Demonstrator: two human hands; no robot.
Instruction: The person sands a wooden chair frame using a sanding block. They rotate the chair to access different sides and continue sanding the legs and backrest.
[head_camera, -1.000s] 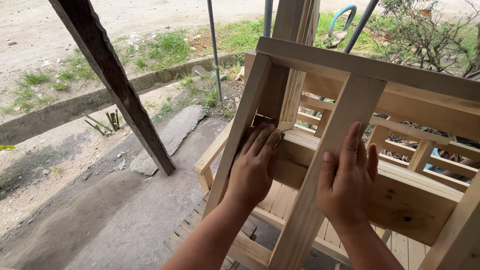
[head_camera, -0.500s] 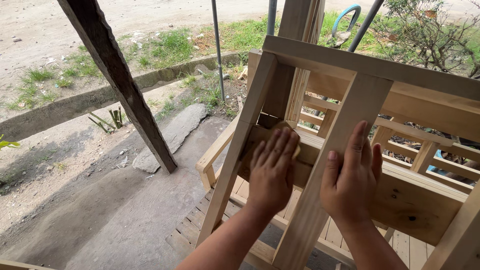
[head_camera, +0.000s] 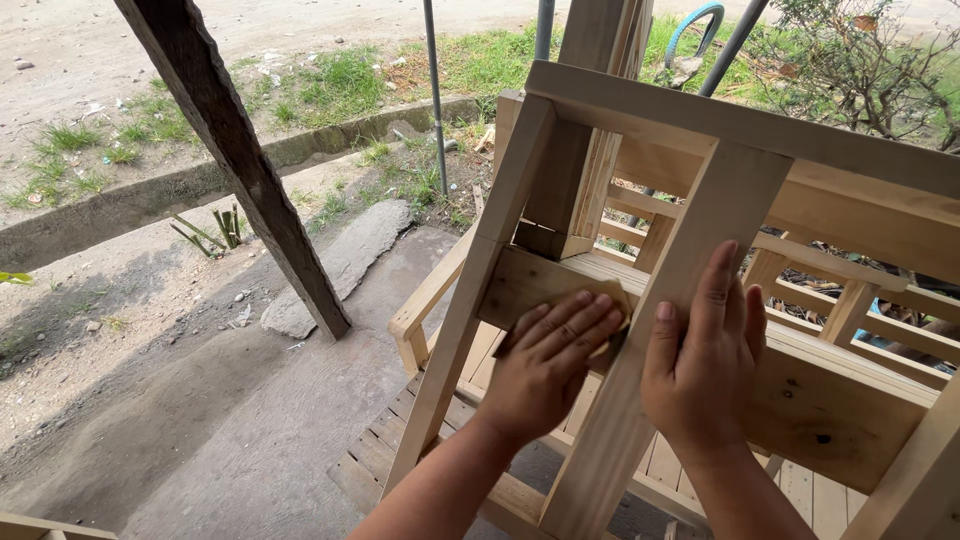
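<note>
Hands: left hand (head_camera: 555, 365) flat, fingers extended, pressing a sandpaper sheet (head_camera: 600, 300) to the crosspiece of a tilted pine frame (head_camera: 700, 225); right hand (head_camera: 705, 365), at its 3 o'clock, open-palmed on the slat, apparently steadying it.

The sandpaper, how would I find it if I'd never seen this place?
Find the big pale wooden frame tilted up in front. Between its two sloping legs, the left hand presses the sandpaper flat on a crossboard. It is thin and floppy, unlike the stiff wood.
</note>
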